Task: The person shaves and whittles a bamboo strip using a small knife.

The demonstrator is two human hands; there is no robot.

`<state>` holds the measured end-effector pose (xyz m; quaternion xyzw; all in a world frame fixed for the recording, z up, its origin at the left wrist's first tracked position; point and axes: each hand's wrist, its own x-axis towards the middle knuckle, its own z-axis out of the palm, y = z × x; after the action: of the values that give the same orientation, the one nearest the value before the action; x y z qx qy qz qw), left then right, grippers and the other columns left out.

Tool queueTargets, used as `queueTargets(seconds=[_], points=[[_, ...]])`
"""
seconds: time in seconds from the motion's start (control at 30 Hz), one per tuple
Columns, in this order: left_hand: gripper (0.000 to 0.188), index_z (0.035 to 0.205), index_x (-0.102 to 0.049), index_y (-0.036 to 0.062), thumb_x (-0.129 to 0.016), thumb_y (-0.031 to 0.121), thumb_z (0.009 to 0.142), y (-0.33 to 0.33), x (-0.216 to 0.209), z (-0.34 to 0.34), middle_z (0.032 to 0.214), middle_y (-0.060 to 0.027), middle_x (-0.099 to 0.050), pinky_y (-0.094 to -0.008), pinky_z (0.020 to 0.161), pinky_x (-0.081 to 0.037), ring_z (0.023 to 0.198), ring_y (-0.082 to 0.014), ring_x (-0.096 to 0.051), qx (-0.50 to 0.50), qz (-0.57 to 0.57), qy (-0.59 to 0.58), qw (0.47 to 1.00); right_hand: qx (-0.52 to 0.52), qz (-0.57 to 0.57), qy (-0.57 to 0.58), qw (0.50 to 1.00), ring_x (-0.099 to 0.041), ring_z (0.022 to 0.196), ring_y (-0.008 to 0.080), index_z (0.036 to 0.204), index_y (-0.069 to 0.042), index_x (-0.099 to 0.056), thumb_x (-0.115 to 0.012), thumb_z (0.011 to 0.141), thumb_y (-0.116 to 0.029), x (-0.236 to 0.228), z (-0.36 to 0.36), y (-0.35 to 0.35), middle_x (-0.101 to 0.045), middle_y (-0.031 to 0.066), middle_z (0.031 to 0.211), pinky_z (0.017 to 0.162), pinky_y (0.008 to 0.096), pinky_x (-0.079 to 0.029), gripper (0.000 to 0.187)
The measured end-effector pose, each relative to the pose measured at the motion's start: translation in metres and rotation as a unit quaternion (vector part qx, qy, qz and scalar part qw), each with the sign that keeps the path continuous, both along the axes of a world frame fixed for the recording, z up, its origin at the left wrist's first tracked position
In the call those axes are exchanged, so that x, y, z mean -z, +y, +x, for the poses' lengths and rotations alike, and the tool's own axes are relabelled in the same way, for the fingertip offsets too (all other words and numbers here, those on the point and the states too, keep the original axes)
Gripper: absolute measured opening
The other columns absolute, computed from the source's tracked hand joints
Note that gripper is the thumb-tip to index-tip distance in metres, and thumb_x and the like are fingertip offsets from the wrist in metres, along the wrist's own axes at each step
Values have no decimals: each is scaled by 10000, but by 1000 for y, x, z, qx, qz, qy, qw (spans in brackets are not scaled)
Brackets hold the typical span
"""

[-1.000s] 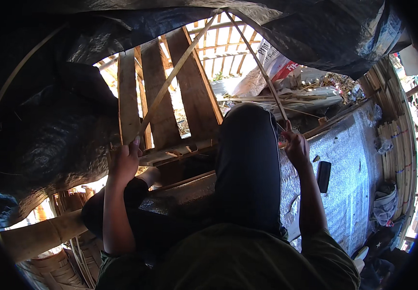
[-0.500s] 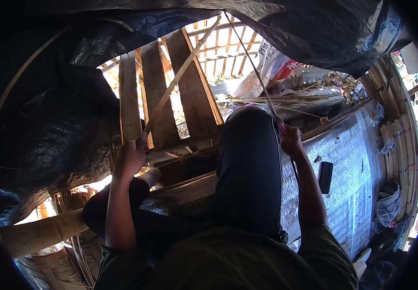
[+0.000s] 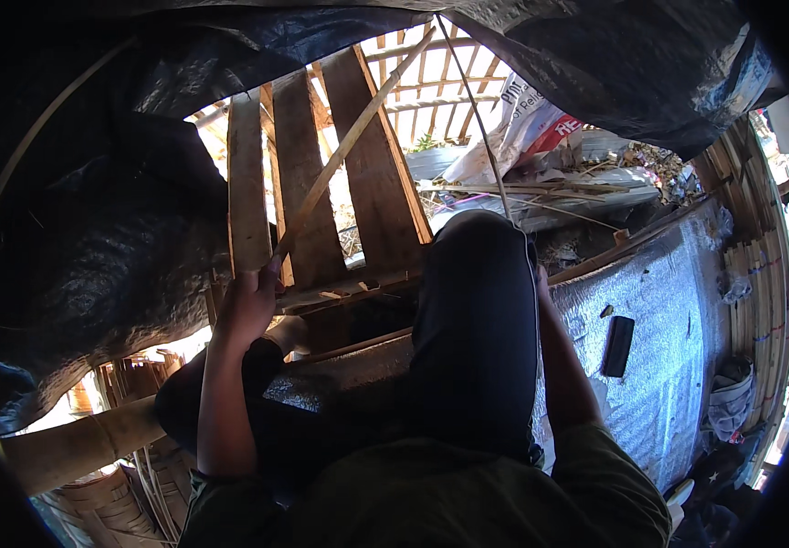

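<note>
My left hand [image 3: 253, 306] is closed around the lower end of a pale bamboo strip [image 3: 344, 146], which slants up and away to the right. Its far end meets the top of a thin dark strip [image 3: 475, 105] under the black sheeting. That thin strip comes down past my raised right knee [image 3: 477, 301]. At the knee's right side is my right hand [image 3: 541, 285], its fingers mostly hidden by the leg; it appears closed on the thin strip, which runs on down along the thigh.
Wooden slats [image 3: 372, 164] stand ahead, with a white and red sack [image 3: 527, 128] beyond. Black sheeting [image 3: 93, 228] hangs at left and overhead. A dark oblong object [image 3: 617, 347] lies on the silvery mat [image 3: 668, 320] at right. Bundled bamboo strips [image 3: 764, 292] line the far right.
My right hand has drawn down and slightly inward, partly behind the knee; the pink thing in its grip no longer shows. My left hand has stayed nearly still. The view has shifted slightly.
</note>
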<state>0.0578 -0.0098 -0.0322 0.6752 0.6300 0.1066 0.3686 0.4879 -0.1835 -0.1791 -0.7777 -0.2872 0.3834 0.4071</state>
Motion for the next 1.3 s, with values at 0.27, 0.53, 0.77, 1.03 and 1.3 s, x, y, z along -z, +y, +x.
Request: queueTargets(seconds=[0.27,0.53,0.77,1.03,1.3], points=[[410,1141,-584,9,-445,388,1068,4,2,5,823,-54,-601,-313,582,-458,667,-120,-560,8,-18,-4,1000,-70,203,-253,943,-647,673,248,1265,-11,-613,-625,934,-280,134,34,-4,-632,151,729,656,378,-467,426],[394,1136,-578,11,-450,377,1068,4,1,3,798,-34,-560,-299,559,-471,649,-121,-540,7,-22,11,1000,-73,150,-262,950,-615,670,342,749,-23,-566,-519,970,-288,166,38,8,-607,163,741,600,434,-452,349],[398,1170,-587,11,-446,367,1062,0,-2,0,774,-43,-556,-316,668,-455,672,-123,-533,4,-38,6,999,-60,174,-251,950,-627,681,324,703,-40,-544,-607,920,-195,175,43,15,-617,147,749,608,412,-467,274],[385,1099,-602,2,-433,346,1066,0,5,-3,745,-28,-565,-328,628,-431,662,-125,-539,8,-19,12,1000,-48,183,-193,963,-644,721,293,920,-13,-696,-5,879,-842,166,46,25,-625,152,771,664,417,-461,1080],[445,993,-620,-10,-459,399,1058,-5,-5,4,691,-44,-551,-336,565,-408,578,-121,-493,30,-19,26,999,-50,177,-267,946,-658,711,350,943,-16,-678,-561,931,-196,102,41,-3,-642,160,774,620,441,-488,215]])
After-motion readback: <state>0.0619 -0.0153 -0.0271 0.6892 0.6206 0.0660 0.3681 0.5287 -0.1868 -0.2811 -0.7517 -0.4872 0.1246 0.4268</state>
